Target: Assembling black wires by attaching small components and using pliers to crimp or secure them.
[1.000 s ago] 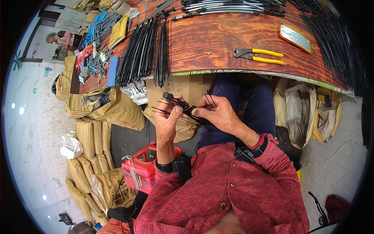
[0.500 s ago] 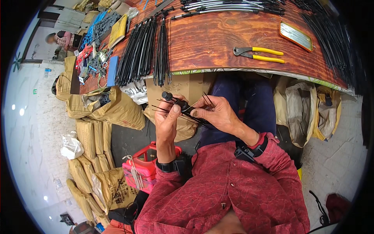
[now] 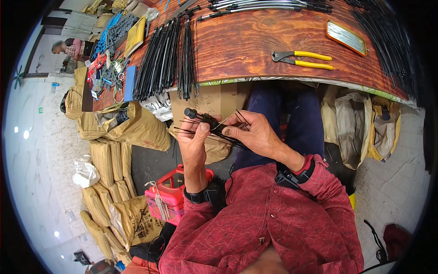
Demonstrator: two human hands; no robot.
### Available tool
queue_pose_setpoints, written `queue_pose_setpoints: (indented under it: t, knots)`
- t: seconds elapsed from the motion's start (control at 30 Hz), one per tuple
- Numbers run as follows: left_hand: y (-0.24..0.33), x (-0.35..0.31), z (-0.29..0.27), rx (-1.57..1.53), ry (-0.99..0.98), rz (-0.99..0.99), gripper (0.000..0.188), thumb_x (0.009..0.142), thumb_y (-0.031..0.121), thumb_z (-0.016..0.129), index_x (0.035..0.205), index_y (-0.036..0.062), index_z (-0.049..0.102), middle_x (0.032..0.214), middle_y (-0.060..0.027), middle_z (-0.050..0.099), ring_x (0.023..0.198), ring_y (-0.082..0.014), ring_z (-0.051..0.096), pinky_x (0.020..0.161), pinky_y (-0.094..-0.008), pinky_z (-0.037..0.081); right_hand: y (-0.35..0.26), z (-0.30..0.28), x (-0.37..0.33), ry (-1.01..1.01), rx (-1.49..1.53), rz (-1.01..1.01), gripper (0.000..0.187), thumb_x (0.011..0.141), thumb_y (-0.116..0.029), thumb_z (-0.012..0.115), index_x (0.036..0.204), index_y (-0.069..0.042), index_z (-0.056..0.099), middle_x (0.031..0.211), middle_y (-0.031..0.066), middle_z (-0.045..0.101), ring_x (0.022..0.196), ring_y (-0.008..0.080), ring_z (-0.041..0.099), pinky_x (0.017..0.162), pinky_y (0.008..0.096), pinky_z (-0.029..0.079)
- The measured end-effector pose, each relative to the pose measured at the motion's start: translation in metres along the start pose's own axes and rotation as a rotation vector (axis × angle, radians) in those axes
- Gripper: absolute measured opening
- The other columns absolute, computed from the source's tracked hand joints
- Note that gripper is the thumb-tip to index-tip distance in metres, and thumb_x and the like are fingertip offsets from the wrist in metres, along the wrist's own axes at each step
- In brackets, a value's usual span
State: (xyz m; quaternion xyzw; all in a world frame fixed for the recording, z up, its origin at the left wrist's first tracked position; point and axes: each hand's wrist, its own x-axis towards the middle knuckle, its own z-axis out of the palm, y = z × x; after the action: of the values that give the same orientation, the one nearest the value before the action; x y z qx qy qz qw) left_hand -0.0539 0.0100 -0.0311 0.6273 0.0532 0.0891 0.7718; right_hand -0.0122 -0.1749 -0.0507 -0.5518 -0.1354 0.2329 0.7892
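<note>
Over my lap, my left hand (image 3: 193, 145) is closed round a black umbrella frame (image 3: 211, 122), whose round knob end points up and to the left. Thin dark ribs stick out from it on both sides of my fingers. My right hand (image 3: 259, 134) is closed at the frame's lower right, thumb and fingers pinched together on the thin ribs. One rib rises past its fingers. What exactly lies under the right fingertips is too small to tell. On the table ahead lie yellow-handled end-cutting pliers (image 3: 314, 55).
The wooden table (image 3: 237, 50) carries bundles of black ribs (image 3: 157, 61), silver-and-black rods (image 3: 264, 6) and a shiny shallow tin (image 3: 346, 37). A pink-red plastic stool (image 3: 166, 201) and stacked brown sacks (image 3: 104, 162) stand left. Open sacks (image 3: 351, 128) are right. Another person (image 3: 75, 48) is far left.
My left hand and the frame's knob end have shifted slightly left. My right hand keeps its pinch, almost in place. The view has tilted a little.
</note>
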Motion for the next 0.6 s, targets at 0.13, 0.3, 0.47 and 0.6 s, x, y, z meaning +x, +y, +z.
queue_pose_setpoints:
  t: [0.13, 0.3, 0.47, 0.6]
  knots:
    - [-0.0010, -0.0004, -0.0008, 0.031, -0.014, 0.006, 0.038, 0.094, 0.027, 0.076, 0.115, -0.0034, 0.065, 0.103, -0.0182, 0.074, 0.094, -0.0194, 0.070, 0.089, -0.0328, 0.053, 0.0002, 0.0013, -0.0011, 0.039, -0.127, -0.037, 0.018, 0.094, -0.009, 0.075, 0.103, 0.004, 0.066, 0.092, 0.0015, 0.069, 0.084, 0.0038, 0.062, 0.071, 0.0228, 0.053]
    - [-0.0012, 0.0000, 0.0000, 0.062, -0.018, 0.025, 0.038, 0.093, 0.031, 0.076, 0.111, -0.0023, 0.068, 0.102, -0.0163, 0.075, 0.087, -0.0137, 0.067, 0.080, -0.0270, 0.050, -0.0025, 0.0035, -0.0013, 0.075, -0.197, -0.088, 0.017, 0.093, -0.007, 0.076, 0.099, 0.004, 0.065, 0.089, 0.0021, 0.068, 0.082, 0.0035, 0.061, 0.069, 0.0228, 0.053]
    - [-0.0034, -0.0005, 0.0010, 0.053, -0.006, 0.009, 0.037, 0.093, 0.031, 0.075, 0.110, -0.0015, 0.069, 0.101, -0.0153, 0.076, 0.084, -0.0110, 0.065, 0.077, -0.0252, 0.048, -0.0046, 0.0022, -0.0013, 0.084, -0.241, -0.106, 0.016, 0.092, -0.007, 0.076, 0.096, 0.004, 0.065, 0.087, 0.0019, 0.067, 0.080, 0.0031, 0.060, 0.067, 0.0228, 0.052]
    - [-0.0057, -0.0006, -0.0015, 0.045, -0.004, -0.003, 0.034, 0.094, 0.028, 0.075, 0.110, -0.0009, 0.069, 0.103, -0.0150, 0.076, 0.084, -0.0099, 0.064, 0.077, -0.0245, 0.047, -0.0033, 0.0019, -0.0009, 0.088, -0.226, -0.111, 0.016, 0.091, -0.007, 0.077, 0.096, 0.003, 0.065, 0.086, 0.0015, 0.067, 0.079, 0.0033, 0.060, 0.067, 0.0232, 0.052]
